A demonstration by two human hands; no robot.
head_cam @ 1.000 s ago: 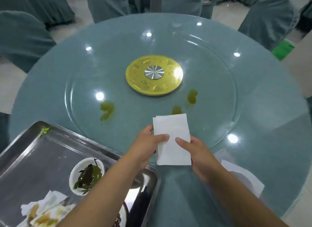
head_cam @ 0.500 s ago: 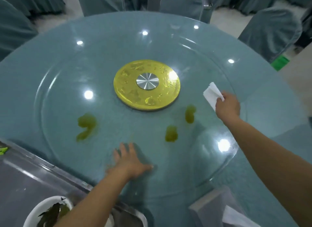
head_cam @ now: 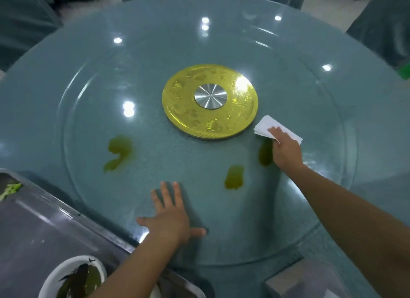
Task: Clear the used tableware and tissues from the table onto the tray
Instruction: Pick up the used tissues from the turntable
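My right hand (head_cam: 286,151) holds a folded white tissue (head_cam: 269,126) down on the glass turntable (head_cam: 199,249), just right of the gold centre disc (head_cam: 188,111) and at the top of a green spill (head_cam: 265,156). My left hand (head_cam: 170,215) lies flat on the glass with fingers spread, near its front edge. A steel tray (head_cam: 44,222) sits at the lower left. A white bowl (head_cam: 57,277) of dark green leftovers stands in it, partly cut off by the frame and by my left forearm.
Two more green spills lie on the glass: a large spill (head_cam: 118,152) at the left and a smaller spill (head_cam: 234,178) in the middle. A green scrap (head_cam: 11,190) lies at the tray's far corner. A pale box corner (head_cam: 299,282) shows at the bottom right. Covered chairs ring the table.
My right hand has moved left and down with the tissue, from the glass's right part onto the spill beside the gold disc. My left hand stays flat on the glass. The camera has leaned closer.
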